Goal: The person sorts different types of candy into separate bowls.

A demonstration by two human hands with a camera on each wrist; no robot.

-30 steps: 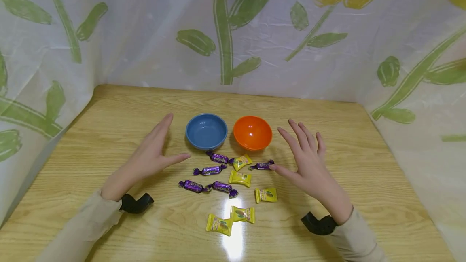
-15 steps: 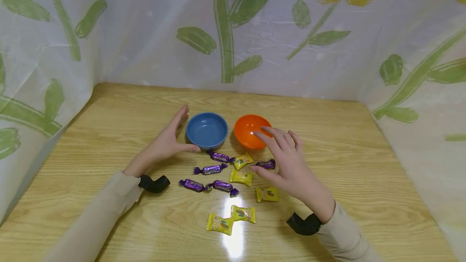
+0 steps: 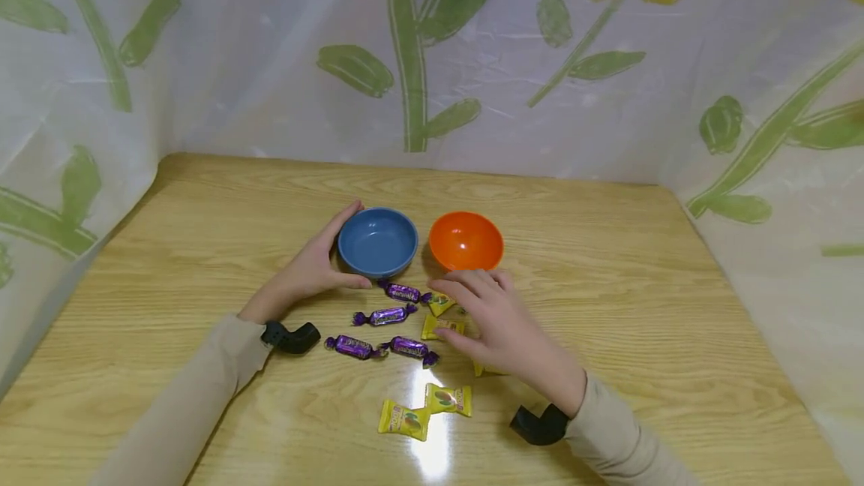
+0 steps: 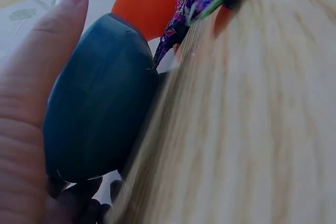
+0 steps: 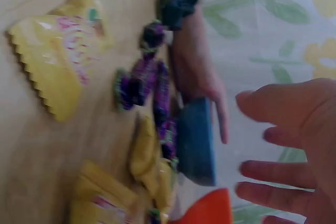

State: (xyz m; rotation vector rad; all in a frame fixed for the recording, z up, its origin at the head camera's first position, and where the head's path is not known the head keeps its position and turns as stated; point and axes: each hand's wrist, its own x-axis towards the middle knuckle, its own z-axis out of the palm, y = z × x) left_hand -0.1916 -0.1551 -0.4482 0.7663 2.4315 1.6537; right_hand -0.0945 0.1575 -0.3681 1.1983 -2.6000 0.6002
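Observation:
My left hand (image 3: pixel 307 270) holds the left side of a blue bowl (image 3: pixel 378 244), thumb in front and fingers behind. In the left wrist view the thumb lies along the bowl wall (image 4: pixel 100 98), with the other fingers partly hidden below it. My right hand (image 3: pixel 509 328) hovers with fingers apart and loosely bent over yellow-wrapped candies (image 3: pixel 442 326); the right wrist view shows nothing between its fingers (image 5: pixel 278 174). It covers part of these candies and most of a purple one. Several purple twist-wrapped candies (image 3: pixel 388 316) lie in front of the bowl.
An orange bowl (image 3: pixel 466 241) stands right of the blue one. Two more yellow candies (image 3: pixel 403 420) lie nearer the front of the wooden table (image 3: pixel 270 411). A flower-painted cloth (image 3: pixel 270 58) hangs behind and at both sides.
My left hand has moved right, from beside the blue bowl to round its left side. My right hand has swung left and toward me, over the yellow candies. The candies lie where they were.

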